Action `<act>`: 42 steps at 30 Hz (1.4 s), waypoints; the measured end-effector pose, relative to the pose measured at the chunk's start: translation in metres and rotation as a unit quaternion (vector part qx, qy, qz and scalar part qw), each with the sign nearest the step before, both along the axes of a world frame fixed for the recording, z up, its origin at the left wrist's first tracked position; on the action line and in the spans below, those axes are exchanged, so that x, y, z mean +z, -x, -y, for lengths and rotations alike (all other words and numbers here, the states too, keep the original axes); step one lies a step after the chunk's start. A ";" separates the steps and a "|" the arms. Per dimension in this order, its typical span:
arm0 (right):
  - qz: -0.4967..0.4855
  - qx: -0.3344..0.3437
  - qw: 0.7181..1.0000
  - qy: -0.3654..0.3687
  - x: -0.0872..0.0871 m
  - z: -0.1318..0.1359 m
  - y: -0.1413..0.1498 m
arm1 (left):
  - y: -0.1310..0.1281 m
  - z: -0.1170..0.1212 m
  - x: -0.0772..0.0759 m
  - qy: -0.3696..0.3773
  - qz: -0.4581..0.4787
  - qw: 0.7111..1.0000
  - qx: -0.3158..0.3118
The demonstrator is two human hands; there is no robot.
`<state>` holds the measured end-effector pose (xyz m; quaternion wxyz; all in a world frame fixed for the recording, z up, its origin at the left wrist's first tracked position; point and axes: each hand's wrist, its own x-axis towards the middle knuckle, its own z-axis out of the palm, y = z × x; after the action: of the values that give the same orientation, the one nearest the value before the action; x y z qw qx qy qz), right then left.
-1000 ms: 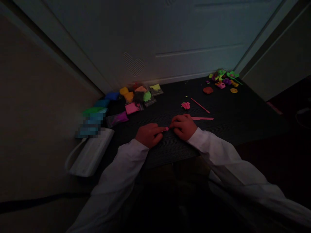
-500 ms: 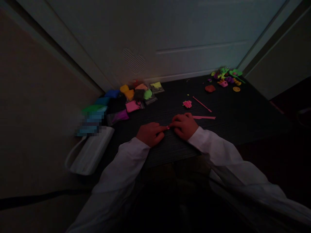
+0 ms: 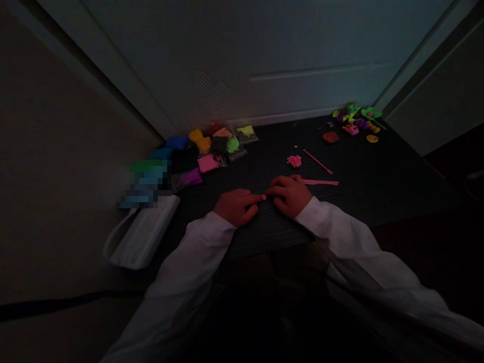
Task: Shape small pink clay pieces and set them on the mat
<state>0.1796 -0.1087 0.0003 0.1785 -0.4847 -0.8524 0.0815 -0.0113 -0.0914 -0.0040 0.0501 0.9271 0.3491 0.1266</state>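
The scene is very dim. My left hand [image 3: 237, 205] and my right hand [image 3: 289, 194] rest on a dark table [image 3: 378, 176], fingertips meeting. Between them they pinch a small pink clay piece [image 3: 263, 197]. Both hands have curled fingers. A pink clay lump [image 3: 294, 161] lies just beyond my right hand, with a thin pink stick [image 3: 317, 162] and a flat pink tool [image 3: 320, 182] beside it.
Several bags of coloured clay [image 3: 212, 148] lie at the table's back left. Small finished clay figures [image 3: 355, 121] stand at the back right near a red clay lump [image 3: 330, 136]. A white bag [image 3: 141, 234] hangs off the left edge. A white door [image 3: 264, 60] rises behind.
The view has shifted slightly; my hands stay together, still pinching the pink piece, fingertips pressed a little closer.
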 end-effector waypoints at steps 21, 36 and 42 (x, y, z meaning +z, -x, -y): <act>-0.007 -0.006 1.000 -0.002 0.000 -0.001 -0.001 | -0.001 0.001 0.001 -0.004 -0.004 1.000 0.002; 0.006 0.021 1.000 -0.008 -0.001 -0.002 -0.002 | 0.000 0.001 0.001 -0.001 0.002 1.000 -0.001; 0.006 0.005 1.000 -0.012 0.000 -0.002 -0.003 | 0.000 0.001 0.001 0.000 0.006 1.000 0.002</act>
<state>0.1822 -0.1064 -0.0001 0.1789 -0.4789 -0.8567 0.0688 -0.0111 -0.0924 -0.0031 0.0524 0.9258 0.3504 0.1319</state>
